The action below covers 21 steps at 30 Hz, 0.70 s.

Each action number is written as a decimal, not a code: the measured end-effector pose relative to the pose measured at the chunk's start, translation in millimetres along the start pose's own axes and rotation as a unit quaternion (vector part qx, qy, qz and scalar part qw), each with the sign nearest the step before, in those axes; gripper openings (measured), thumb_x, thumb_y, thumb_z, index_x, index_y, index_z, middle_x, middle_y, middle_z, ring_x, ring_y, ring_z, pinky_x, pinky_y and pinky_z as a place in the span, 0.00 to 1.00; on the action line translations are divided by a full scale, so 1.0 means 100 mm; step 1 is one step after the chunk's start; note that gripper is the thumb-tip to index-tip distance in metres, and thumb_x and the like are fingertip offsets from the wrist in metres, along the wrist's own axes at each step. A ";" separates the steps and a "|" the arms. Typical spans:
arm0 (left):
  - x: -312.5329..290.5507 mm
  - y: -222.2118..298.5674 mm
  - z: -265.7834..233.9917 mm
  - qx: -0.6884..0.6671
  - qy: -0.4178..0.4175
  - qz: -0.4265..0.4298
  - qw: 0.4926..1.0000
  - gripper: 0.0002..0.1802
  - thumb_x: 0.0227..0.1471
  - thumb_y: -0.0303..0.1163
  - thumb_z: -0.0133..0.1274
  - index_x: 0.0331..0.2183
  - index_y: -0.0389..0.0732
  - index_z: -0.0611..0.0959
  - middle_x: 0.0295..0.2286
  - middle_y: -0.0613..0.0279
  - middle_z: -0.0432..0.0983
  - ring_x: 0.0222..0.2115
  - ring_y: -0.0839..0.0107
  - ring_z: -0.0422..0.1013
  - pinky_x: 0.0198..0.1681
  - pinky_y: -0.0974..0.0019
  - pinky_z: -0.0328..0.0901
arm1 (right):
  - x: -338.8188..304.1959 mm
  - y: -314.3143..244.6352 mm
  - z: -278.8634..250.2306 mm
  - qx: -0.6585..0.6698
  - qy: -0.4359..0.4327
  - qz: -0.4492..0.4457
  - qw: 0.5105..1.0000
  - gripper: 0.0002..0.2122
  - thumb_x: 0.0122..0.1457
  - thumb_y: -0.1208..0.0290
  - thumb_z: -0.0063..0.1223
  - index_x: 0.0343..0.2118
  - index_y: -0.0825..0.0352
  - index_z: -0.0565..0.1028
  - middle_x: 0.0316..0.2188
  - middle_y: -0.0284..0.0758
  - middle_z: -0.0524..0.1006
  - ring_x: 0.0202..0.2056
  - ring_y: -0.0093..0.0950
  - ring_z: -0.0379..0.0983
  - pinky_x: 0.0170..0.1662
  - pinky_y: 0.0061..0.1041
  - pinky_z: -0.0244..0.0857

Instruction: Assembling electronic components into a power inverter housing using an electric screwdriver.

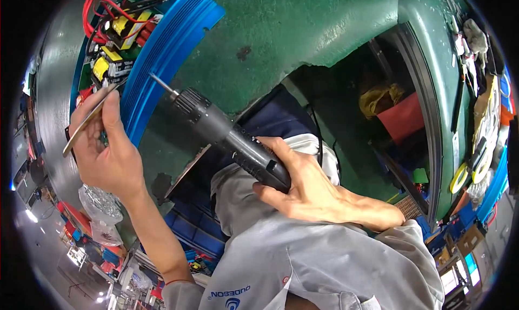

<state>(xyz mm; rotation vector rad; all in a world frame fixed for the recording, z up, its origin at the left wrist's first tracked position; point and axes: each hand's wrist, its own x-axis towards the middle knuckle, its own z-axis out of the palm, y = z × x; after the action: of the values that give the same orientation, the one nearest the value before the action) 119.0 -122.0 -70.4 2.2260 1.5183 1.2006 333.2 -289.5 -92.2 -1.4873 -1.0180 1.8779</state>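
Note:
In my left hand (111, 153) is a pair of metal tweezers (82, 132), pinched between thumb and fingers with the tip near the blue housing. My right hand (311, 191) is wrapped round the rear of a black electric screwdriver (232, 140). Its thin bit (160, 84) points up and left and overlaps the ribbed side of the blue metal housing (173, 45); whether it touches cannot be made out. Inside the housing are yellow-wrapped transformers (123, 28), capacitors and a green board. Red wires (93, 15) loop out over its far end.
Under the housing lies a worn green work surface (270, 29). A dark-framed opening at right shows a red sheet (403, 118) and a yellow bag (381, 99). Tape rolls (459, 177) and tools line the right edge. Clear plastic bags (102, 212) hang beside my left forearm.

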 end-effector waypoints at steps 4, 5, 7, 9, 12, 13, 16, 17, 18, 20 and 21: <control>0.00 0.00 -0.02 0.000 -0.010 0.000 1.000 0.08 0.57 0.26 0.60 0.39 0.32 0.84 0.33 0.60 0.82 0.32 0.78 0.75 0.38 0.76 0.69 | 0.03 0.03 0.05 0.013 0.016 -0.020 1.000 0.29 0.51 0.75 0.62 0.58 0.71 0.65 0.30 0.39 0.75 0.32 0.27 0.75 0.38 0.27 0.67; 0.01 -0.02 -0.02 -0.006 -0.010 0.003 1.000 0.08 0.57 0.26 0.61 0.39 0.32 0.84 0.33 0.60 0.82 0.32 0.78 0.75 0.38 0.76 0.69 | 0.04 0.05 0.06 0.018 0.022 -0.043 0.999 0.28 0.54 0.73 0.60 0.58 0.71 0.65 0.30 0.38 0.76 0.32 0.25 0.74 0.37 0.26 0.66; 0.02 -0.01 -0.01 -0.001 -0.016 -0.005 1.000 0.08 0.57 0.25 0.60 0.39 0.32 0.84 0.33 0.60 0.82 0.32 0.78 0.75 0.39 0.75 0.69 | 0.07 0.05 0.01 0.092 -0.017 -0.019 0.995 0.24 0.61 0.65 0.54 0.57 0.70 0.66 0.31 0.35 0.76 0.30 0.22 0.72 0.36 0.22 0.63; 0.07 -0.01 0.00 0.000 -0.016 -0.012 1.000 0.08 0.57 0.25 0.60 0.40 0.32 0.84 0.34 0.60 0.82 0.33 0.78 0.75 0.39 0.75 0.70 | 0.21 0.18 0.02 0.281 -0.071 -0.024 0.957 0.33 0.69 0.41 0.31 0.56 0.70 0.70 0.30 0.32 0.77 0.27 0.17 0.69 0.32 0.18 0.59; 0.13 -0.05 -0.03 -0.006 -0.076 0.004 0.997 0.08 0.56 0.18 0.58 0.40 0.29 0.81 0.35 0.54 0.79 0.33 0.74 0.75 0.37 0.74 0.69 | 0.21 0.08 -0.13 0.374 -0.141 0.085 0.913 0.43 0.66 0.33 0.18 0.56 0.74 0.71 0.24 0.33 0.77 0.25 0.20 0.70 0.30 0.19 0.61; 0.13 -0.06 -0.05 -0.005 -0.072 0.003 0.997 0.08 0.56 0.18 0.58 0.40 0.29 0.81 0.35 0.54 0.79 0.33 0.74 0.75 0.37 0.74 0.69 | 0.21 0.07 -0.15 0.384 -0.153 0.101 0.905 0.43 0.66 0.33 0.19 0.55 0.74 0.71 0.24 0.33 0.77 0.26 0.20 0.70 0.31 0.19 0.61; 0.07 0.00 -0.11 -0.012 -0.049 0.032 0.998 0.07 0.54 0.16 0.59 0.36 0.33 0.80 0.33 0.55 0.79 0.32 0.69 0.75 0.37 0.70 0.69 | 0.10 0.12 -0.09 0.301 -0.106 0.072 0.945 0.42 0.65 0.32 0.26 0.53 0.74 0.71 0.26 0.35 0.77 0.29 0.21 0.72 0.34 0.21 0.64; 0.04 0.03 -0.13 -0.004 -0.061 0.057 0.996 0.08 0.52 0.16 0.60 0.36 0.34 0.80 0.32 0.55 0.79 0.32 0.67 0.75 0.37 0.69 0.69 | 0.00 0.20 -0.08 0.259 -0.087 0.075 0.959 0.40 0.65 0.33 0.26 0.49 0.73 0.72 0.28 0.34 0.77 0.30 0.22 0.73 0.35 0.22 0.64; 0.02 0.05 -0.15 0.005 -0.072 0.082 0.994 0.09 0.51 0.15 0.60 0.36 0.35 0.81 0.31 0.56 0.80 0.31 0.65 0.75 0.37 0.67 0.69 | -0.06 0.18 -0.03 0.250 -0.052 0.069 0.964 0.39 0.65 0.33 0.26 0.45 0.72 0.72 0.29 0.34 0.77 0.31 0.22 0.73 0.36 0.22 0.64; -0.04 0.10 -0.16 -0.003 -0.085 0.075 0.994 0.13 0.46 0.17 0.64 0.36 0.38 0.81 0.30 0.57 0.81 0.31 0.62 0.76 0.35 0.64 0.71 | -0.19 0.31 -0.04 0.154 -0.056 0.034 0.986 0.31 0.72 0.47 0.21 0.56 0.72 0.68 0.30 0.31 0.78 0.34 0.23 0.72 0.43 0.26 0.66; -0.06 0.12 -0.18 -0.012 -0.084 0.061 0.994 0.14 0.46 0.17 0.65 0.36 0.39 0.82 0.31 0.57 0.81 0.30 0.62 0.77 0.33 0.64 0.71 | -0.19 0.26 -0.03 0.115 -0.043 0.008 0.992 0.31 0.72 0.47 0.23 0.58 0.73 0.66 0.31 0.33 0.78 0.35 0.23 0.72 0.44 0.26 0.65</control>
<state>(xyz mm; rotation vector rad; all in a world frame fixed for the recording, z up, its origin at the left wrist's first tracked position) 113.7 -137.2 -55.1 2.3680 1.3152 1.0252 342.3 -319.1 -103.2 -1.2955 -0.7979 2.0110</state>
